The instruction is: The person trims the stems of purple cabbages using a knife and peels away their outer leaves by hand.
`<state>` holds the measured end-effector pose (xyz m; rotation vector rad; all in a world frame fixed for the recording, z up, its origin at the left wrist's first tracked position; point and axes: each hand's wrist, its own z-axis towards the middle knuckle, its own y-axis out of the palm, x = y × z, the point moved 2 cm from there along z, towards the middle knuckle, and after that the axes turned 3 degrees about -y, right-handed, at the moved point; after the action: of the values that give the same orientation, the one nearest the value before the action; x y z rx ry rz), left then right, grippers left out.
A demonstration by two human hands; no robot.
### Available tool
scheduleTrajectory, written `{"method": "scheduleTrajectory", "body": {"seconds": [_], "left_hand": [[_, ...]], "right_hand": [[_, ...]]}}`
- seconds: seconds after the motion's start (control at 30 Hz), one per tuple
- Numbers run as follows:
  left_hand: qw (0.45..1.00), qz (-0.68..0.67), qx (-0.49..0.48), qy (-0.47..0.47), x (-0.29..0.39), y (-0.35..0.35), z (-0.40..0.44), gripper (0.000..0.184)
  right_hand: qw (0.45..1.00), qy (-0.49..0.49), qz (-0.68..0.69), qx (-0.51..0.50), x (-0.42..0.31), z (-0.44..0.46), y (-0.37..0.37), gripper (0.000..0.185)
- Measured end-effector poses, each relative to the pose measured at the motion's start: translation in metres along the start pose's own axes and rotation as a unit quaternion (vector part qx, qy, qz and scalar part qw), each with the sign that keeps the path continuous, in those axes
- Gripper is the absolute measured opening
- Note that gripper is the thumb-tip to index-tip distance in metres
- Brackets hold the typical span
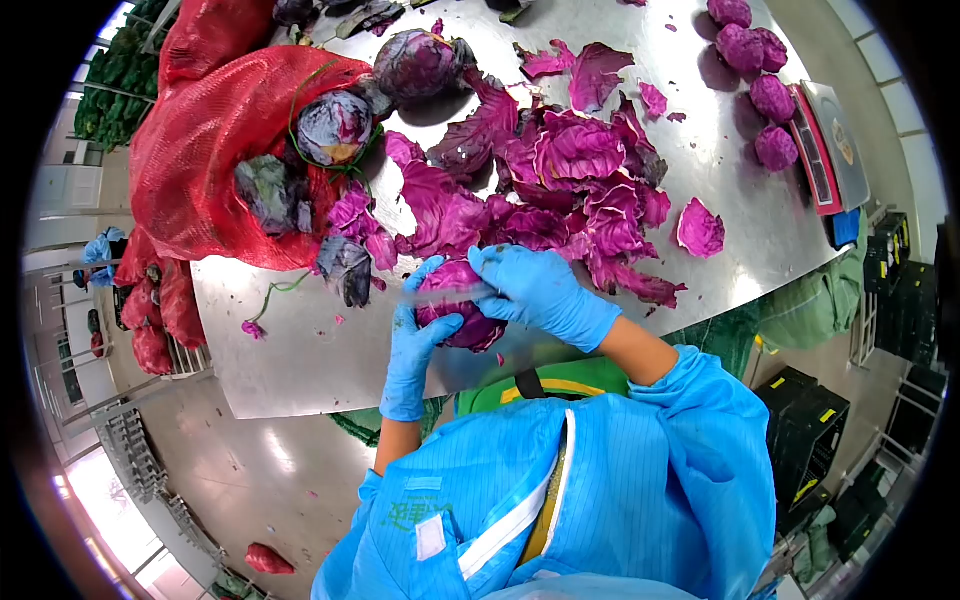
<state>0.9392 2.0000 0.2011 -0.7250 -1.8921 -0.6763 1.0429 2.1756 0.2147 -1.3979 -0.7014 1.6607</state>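
Note:
A purple cabbage (462, 308) is held over the near part of the metal table. My left hand (413, 335), in a blue glove, is wrapped round its left side, with the thumb across the front. My right hand (530, 290), also gloved, is closed on a knife at the cabbage's right side. The knife's blade (447, 294) is blurred and lies across the cabbage. Just beyond my hands is a heap of loose purple leaves (580, 160).
A red mesh sack (220, 150) with whole cabbages at its mouth lies at the left of the metal table (290, 350). Several trimmed cabbages (772, 98) sit at the far right, beside a scale (835, 145). Black crates (808, 430) stand on the floor at right.

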Motion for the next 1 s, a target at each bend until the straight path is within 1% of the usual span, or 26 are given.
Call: {"method": "scheduleTrajectory", "body": {"seconds": [0.03,0.1,0.13,0.2,0.23,0.27,0.3,0.33,0.37,0.4,0.47,0.53,0.57,0.6,0.67,0.73,0.77,0.87,0.9,1.0], "left_hand": [[0.997,0.068,0.001,0.042,-0.004,-0.003,0.003,0.079],[0.972,0.202,0.005,0.124,-0.014,-0.010,0.010,0.079],[0.969,0.210,-0.001,0.132,-0.012,-0.010,0.009,0.080],[0.963,0.223,-0.012,0.151,-0.007,-0.010,0.007,0.081],[0.962,0.237,-0.007,0.132,-0.007,-0.010,0.005,0.083],[0.950,0.286,-0.020,0.128,-0.004,-0.014,0.004,0.087],[0.975,0.202,-0.019,0.091,-0.001,-0.013,-0.005,0.089],[0.991,0.118,-0.020,0.053,0.004,-0.011,-0.016,0.091],[0.993,0.100,-0.018,0.053,0.002,-0.011,-0.021,0.094],[0.996,0.079,-0.012,0.047,0.002,-0.011,-0.024,0.094],[0.999,0.034,0.002,0.039,0.003,-0.010,-0.025,0.094],[0.998,0.046,-0.005,0.043,0.004,-0.009,-0.025,0.092],[0.998,0.053,-0.010,0.044,0.005,-0.009,-0.025,0.091],[0.995,0.086,-0.011,0.048,0.006,-0.009,-0.026,0.091],[0.987,0.152,-0.011,0.053,0.007,-0.008,-0.030,0.089],[0.969,0.234,0.012,0.073,0.015,-0.004,-0.041,0.086],[0.958,0.273,0.026,0.084,0.017,0.000,-0.045,0.085],[0.957,0.250,0.096,0.114,0.010,0.010,-0.058,0.082],[0.942,0.282,0.135,0.125,0.010,0.017,-0.062,0.073],[0.944,0.239,0.197,0.118,0.003,0.017,-0.067,0.062]], "right_hand": [[0.999,-0.036,-0.035,0.006,-0.001,0.001,-0.001,0.050],[0.989,-0.108,-0.105,0.015,0.001,0.006,-0.002,0.037],[0.980,-0.143,-0.139,0.020,0.000,0.007,-0.002,0.031],[0.972,-0.174,-0.159,0.015,0.000,0.005,-0.003,0.027],[0.967,-0.190,-0.167,0.012,0.000,0.004,-0.003,0.025],[0.963,-0.158,-0.214,0.050,0.010,0.009,-0.008,0.017],[0.954,-0.126,-0.259,0.087,0.025,0.016,-0.017,0.014],[0.955,-0.066,-0.268,0.113,0.045,0.019,-0.032,0.017],[0.962,-0.010,-0.209,0.175,0.059,0.017,-0.042,0.016],[0.950,0.038,-0.205,0.232,0.067,0.014,-0.048,0.018],[0.955,0.056,-0.168,0.236,0.049,0.009,-0.056,0.030],[0.981,-0.012,-0.042,0.191,0.029,-0.001,-0.043,0.049],[0.976,0.144,0.163,0.022,0.019,-0.005,-0.033,0.065],[0.965,0.143,0.222,0.001,0.015,-0.007,-0.017,0.073],[0.947,0.163,0.274,-0.022,0.012,-0.006,0.010,0.083],[0.901,0.202,0.355,-0.148,0.003,-0.006,0.017,0.091],[0.889,0.209,0.376,-0.159,0.000,-0.006,0.014,0.096],[0.923,0.192,0.323,-0.079,-0.013,-0.015,0.025,0.096],[0.922,0.198,0.324,-0.071,-0.015,-0.016,0.026,0.095],[0.931,0.173,0.316,-0.050,-0.017,-0.019,0.029,0.092]]}}
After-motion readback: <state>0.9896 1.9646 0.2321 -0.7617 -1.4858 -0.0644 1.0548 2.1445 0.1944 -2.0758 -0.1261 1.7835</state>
